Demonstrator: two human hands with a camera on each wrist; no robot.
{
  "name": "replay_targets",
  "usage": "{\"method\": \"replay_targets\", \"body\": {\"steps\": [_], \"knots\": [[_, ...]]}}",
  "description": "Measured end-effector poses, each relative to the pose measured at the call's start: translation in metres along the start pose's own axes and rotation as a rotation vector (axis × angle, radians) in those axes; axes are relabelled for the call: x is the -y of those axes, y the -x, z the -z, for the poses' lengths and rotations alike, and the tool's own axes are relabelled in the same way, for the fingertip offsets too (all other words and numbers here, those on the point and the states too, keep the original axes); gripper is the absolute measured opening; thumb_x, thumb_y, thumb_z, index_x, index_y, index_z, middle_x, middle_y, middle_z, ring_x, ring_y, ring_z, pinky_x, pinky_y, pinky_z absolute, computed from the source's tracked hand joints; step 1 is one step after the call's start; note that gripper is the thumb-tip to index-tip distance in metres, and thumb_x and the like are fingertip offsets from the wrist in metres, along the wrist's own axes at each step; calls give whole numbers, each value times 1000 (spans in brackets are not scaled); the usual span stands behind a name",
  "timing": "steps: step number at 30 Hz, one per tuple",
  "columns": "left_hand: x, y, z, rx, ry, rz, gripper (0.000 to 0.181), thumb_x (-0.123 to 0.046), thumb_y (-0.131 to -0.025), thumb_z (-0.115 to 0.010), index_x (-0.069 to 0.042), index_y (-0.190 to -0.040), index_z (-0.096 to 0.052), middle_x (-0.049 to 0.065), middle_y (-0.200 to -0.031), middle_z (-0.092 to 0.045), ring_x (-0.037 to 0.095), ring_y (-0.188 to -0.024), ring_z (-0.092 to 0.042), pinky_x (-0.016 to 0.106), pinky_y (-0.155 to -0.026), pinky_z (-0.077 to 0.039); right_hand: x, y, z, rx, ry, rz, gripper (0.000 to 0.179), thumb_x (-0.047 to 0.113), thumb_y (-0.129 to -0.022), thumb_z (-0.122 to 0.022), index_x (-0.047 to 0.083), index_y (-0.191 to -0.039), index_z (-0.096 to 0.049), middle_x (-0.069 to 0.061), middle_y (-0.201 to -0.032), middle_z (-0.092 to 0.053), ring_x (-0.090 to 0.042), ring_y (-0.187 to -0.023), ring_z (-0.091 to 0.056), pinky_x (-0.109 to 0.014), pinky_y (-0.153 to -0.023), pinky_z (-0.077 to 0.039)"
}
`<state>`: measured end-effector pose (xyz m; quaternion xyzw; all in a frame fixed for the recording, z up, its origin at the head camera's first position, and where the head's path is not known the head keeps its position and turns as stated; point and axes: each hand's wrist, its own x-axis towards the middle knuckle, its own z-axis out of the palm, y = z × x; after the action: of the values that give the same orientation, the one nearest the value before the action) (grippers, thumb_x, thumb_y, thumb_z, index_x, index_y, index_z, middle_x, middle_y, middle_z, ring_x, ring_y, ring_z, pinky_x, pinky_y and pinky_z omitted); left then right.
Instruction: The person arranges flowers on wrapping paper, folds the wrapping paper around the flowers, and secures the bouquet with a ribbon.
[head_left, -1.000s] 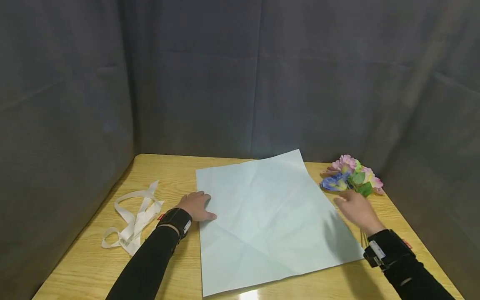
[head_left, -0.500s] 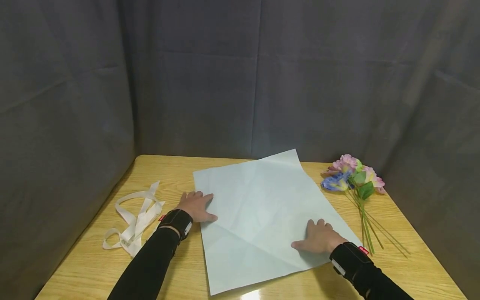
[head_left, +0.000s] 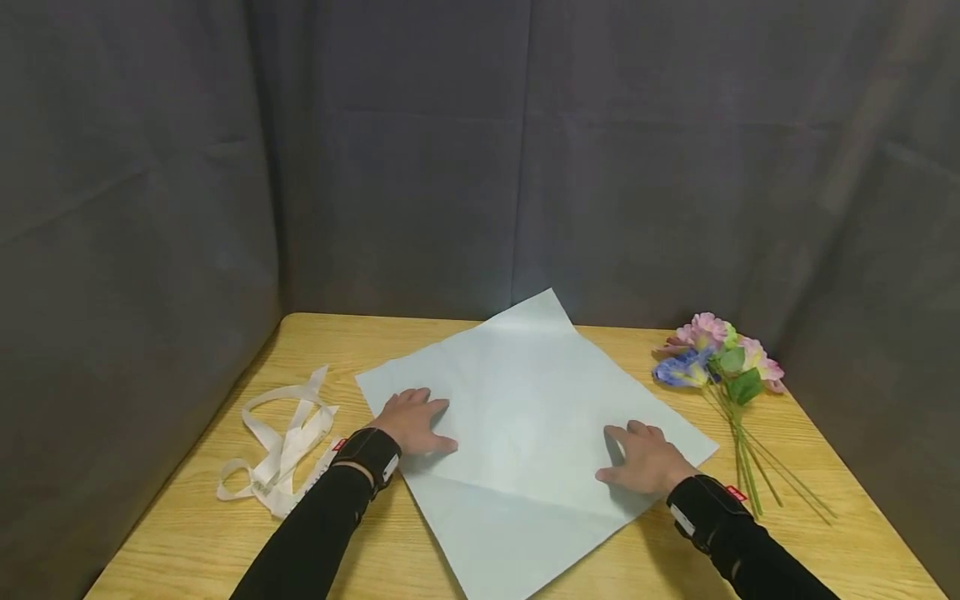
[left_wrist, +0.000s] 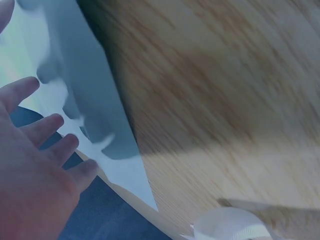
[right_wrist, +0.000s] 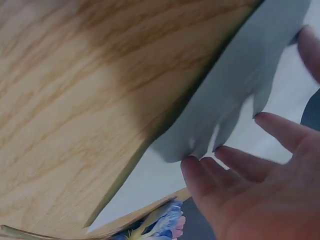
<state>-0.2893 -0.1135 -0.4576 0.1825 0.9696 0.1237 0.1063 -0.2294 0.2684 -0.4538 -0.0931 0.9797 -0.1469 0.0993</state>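
A large pale blue-white sheet of paper [head_left: 517, 400] lies turned like a diamond on the wooden table, with soft creases across it. Over its left part is my left hand [head_left: 412, 423], fingers spread; in the left wrist view its fingertips [left_wrist: 55, 122] stand a little apart from their shadows on the sheet. My right hand [head_left: 642, 458] is at the right part of the paper, fingers spread and slightly bent. Seen from the right wrist, its fingertips [right_wrist: 220, 150] meet their shadows and appear to touch the sheet. Neither hand grips anything.
A loosely looped white ribbon [head_left: 303, 437] lies left of the paper. At the right are artificial flowers [head_left: 686, 367], pink and blue, with green stems [head_left: 742, 462] pointing toward the front. Dark grey cloth [head_left: 405, 167] hangs behind and beside the table [head_left: 840, 550].
My right hand has come from beside the flowers onto the paper. The sheet has turned counter-clockwise into a diamond, its top corner shifting left. My left hand has moved slightly right.
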Motion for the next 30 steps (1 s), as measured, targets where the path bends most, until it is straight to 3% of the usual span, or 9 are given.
{"method": "replay_targets", "body": {"steps": [4,8,15,26,30], "knots": [[-5,2,0,16,16,25,83,-58,-87,-71,-14,-153,-46,19,-156,-37,40,-145,-31,57,-117,-25,-2,-4,-1,-24,11,9,62,28,-92,-75,-4,-141,-54,-34,-137,-49,-57,-128,-43,-66,-99,-42],[-7,2,-1,17,-6,57,90,-63,-85,-71,-16,-156,-42,19,-154,-36,40,-140,-34,60,-110,-34,-5,-7,-2,11,-31,11,58,20,-95,-72,-5,-143,-51,-40,-145,-39,-60,-135,-35,-67,-105,-37],[-9,1,-4,-33,-39,105,94,-69,-77,-75,-16,-151,-49,20,-149,-40,40,-133,-37,63,-102,-37,-9,-9,-1,22,-72,26,60,19,-96,-69,-6,-146,-47,-43,-150,-32,-58,-140,-29,-66,-110,-31],[-9,3,-4,6,1,122,95,-69,-78,-74,-17,-152,-47,19,-158,-36,44,-146,-29,71,-112,-23,-13,-9,1,11,-78,31,62,24,-95,-71,-5,-145,-49,-40,-150,-35,-57,-139,-32,-67,-108,-33],[-9,2,-4,13,7,127,96,-69,-78,-74,-17,-153,-46,19,-159,-34,45,-147,-27,71,-112,-23,-25,-11,12,-79,-118,35,55,21,-96,-69,-12,-138,-53,-38,-140,-49,-55,-132,-44,-64,-105,-38]]}}
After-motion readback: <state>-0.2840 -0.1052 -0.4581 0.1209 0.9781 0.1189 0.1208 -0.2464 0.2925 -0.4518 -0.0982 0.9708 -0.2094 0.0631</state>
